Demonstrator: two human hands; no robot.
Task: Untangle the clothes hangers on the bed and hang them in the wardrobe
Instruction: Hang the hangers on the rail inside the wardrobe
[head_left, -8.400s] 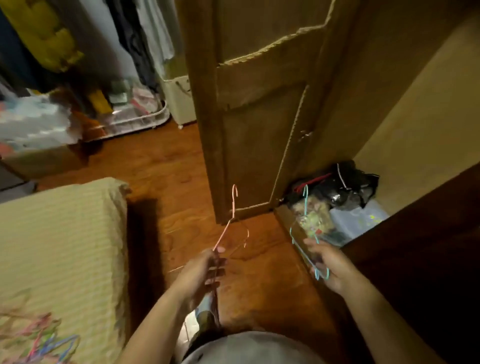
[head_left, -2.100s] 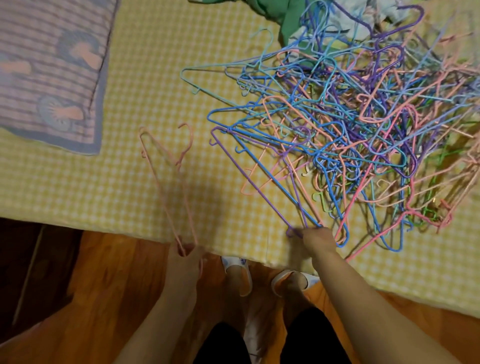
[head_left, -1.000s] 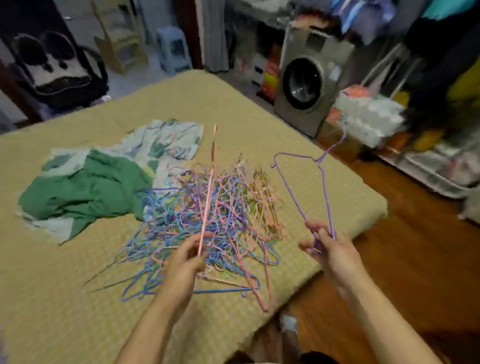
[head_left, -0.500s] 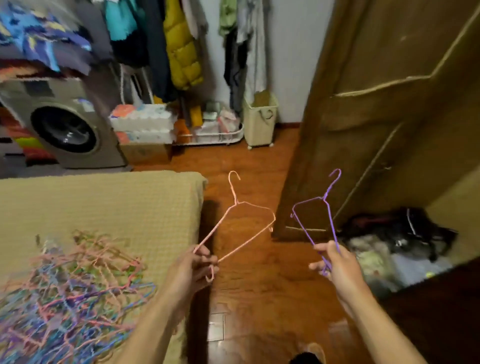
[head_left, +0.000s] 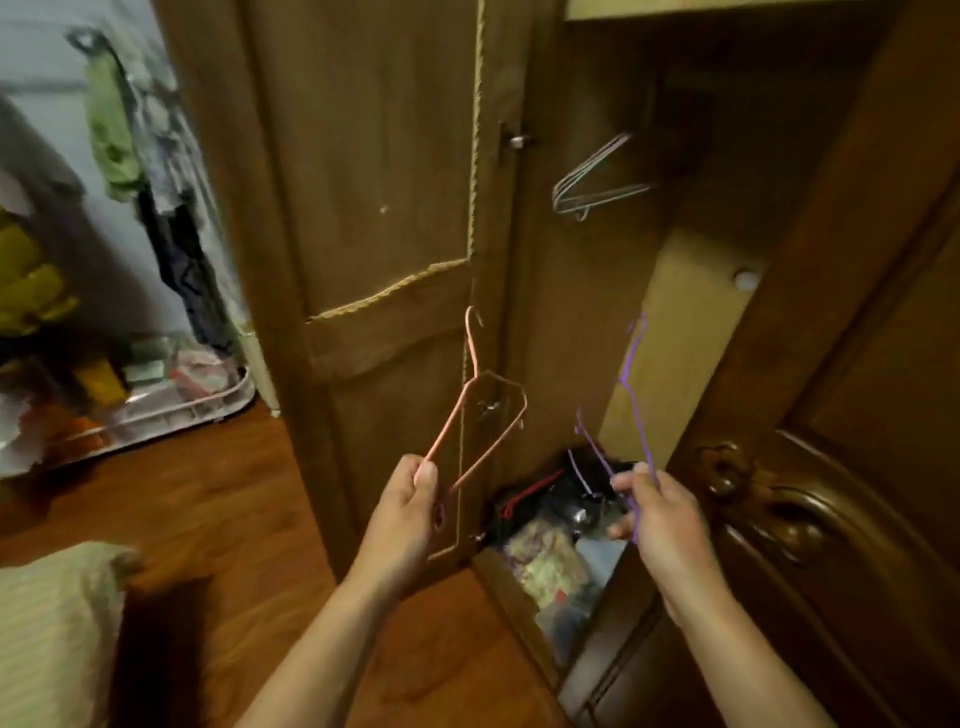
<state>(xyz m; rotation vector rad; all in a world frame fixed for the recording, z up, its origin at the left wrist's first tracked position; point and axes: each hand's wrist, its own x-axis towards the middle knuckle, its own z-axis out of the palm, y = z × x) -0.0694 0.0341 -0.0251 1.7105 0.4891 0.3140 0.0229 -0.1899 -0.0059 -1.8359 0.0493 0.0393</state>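
I face the open wooden wardrobe (head_left: 587, 322). My left hand (head_left: 408, 512) grips a pink wire hanger (head_left: 470, 405) by its lower bar, hook pointing up. My right hand (head_left: 662, 514) pinches a purple wire hanger (head_left: 631, 384), also hook up, in front of the wardrobe opening. Several hangers (head_left: 592, 182) hang inside the wardrobe high up. A corner of the bed (head_left: 52, 623) shows at the lower left; the tangled pile is out of view.
The left wardrobe door (head_left: 374, 208) stands open between my hands and the room. The right door (head_left: 831, 415) with a carved handle is close on the right. Bags and clutter (head_left: 550, 535) lie on the wardrobe floor. Clothes and a tray (head_left: 171, 400) sit at the left wall.
I have turned from the bed toward the wardrobe, carrying the pink and purple hangers. Both hands are now closer to the wardrobe opening and raised.
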